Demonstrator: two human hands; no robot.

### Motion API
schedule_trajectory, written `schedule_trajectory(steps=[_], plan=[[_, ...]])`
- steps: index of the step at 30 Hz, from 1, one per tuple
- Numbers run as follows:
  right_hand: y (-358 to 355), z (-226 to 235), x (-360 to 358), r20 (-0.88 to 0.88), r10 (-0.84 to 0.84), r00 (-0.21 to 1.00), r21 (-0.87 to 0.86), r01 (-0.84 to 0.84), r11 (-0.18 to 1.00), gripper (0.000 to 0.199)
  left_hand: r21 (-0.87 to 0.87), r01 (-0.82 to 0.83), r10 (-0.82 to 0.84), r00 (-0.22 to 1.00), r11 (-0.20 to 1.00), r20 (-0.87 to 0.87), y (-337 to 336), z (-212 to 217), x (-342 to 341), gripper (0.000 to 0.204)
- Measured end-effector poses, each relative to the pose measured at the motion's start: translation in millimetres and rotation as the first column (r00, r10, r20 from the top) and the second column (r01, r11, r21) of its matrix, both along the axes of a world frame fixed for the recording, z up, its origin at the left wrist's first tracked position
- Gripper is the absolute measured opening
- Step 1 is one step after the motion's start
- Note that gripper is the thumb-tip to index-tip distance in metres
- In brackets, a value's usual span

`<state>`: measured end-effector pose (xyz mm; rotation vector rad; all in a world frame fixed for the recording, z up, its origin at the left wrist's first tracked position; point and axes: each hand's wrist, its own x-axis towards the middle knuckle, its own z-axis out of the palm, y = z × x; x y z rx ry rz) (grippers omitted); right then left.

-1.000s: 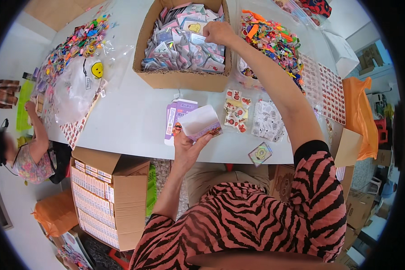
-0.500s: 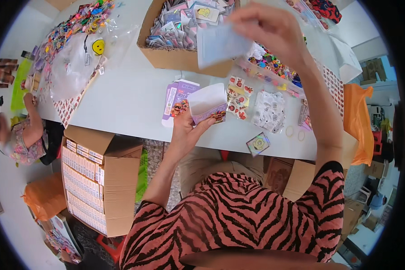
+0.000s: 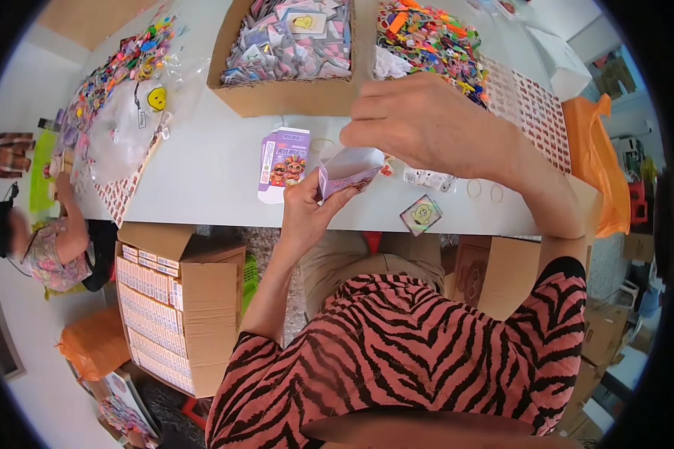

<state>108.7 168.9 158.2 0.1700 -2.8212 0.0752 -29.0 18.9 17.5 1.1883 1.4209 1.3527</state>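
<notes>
Packets (image 3: 288, 52) in carton (image 3: 281, 99) on table (image 3: 202, 176), trinket pile (image 3: 436, 46) right, held box (image 3: 348, 179) before carton

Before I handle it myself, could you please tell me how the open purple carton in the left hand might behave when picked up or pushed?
The purple carton is probably light, as its walls look thin. It may flex or dent under a squeeze, since its top is open. Its flat sides suggest it would slide rather than roll.
</notes>
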Motion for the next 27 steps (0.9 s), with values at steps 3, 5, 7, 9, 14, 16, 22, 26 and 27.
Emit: schedule_trajectory(steps=[3,5,7,9,14,16,22,26,27], plan=[[2,-2,6,0.003,-0.027,1.0,-0.005,0.027,1.0,0.013,0.017,0.007,-0.007,1.0,1.0,0.007,2,-5,1,0.027],[2,-6,10,-0.02,-0.004,1.0,0.002,0.005,1.0,0.012,-0.009,0.031,-0.031,0.999,0.999,0.012,3,-5,1,0.027],[1,-4,12,0.035,-0.04,0.999,0.044,0.038,0.998,0.012,-0.015,0.052,-0.052,0.998,0.999,-0.044,3,-6,2,0.028],[1,-1,12,0.09,-0.079,0.993,0.086,0.071,0.994,0.012,-0.011,0.064,-0.064,0.998,0.998,-0.029,4,-6,2,0.028],[6,-13,8,-0.048,-0.031,0.998,-0.191,0.021,0.981,0.023,-0.018,0.047,-0.046,0.999,0.999,0.025,2,-1,-2,0.025],[0,-12,5,-0.097,-0.047,0.994,-0.403,0.004,0.915,0.027,0.037,-0.01,0.003,0.982,0.999,0.19,0,3,-3,0.021],[5,-23,12,-0.119,-0.233,0.965,-0.738,0.071,0.671,0.034,0.037,0.042,-0.048,0.979,0.998,0.196,-3,0,-9,0.028],[5,-22,20,-0.022,-0.171,0.985,-0.585,0.126,0.801,0.031,0.047,0.052,-0.061,0.97,0.998,0.235,-1,1,-4,0.029],[3,-22,19,-0.02,-0.17,0.985,-0.587,0.126,0.8,0.031,0.042,0.055,-0.061,0.984,0.998,0.166,-1,-1,-4,0.03]])
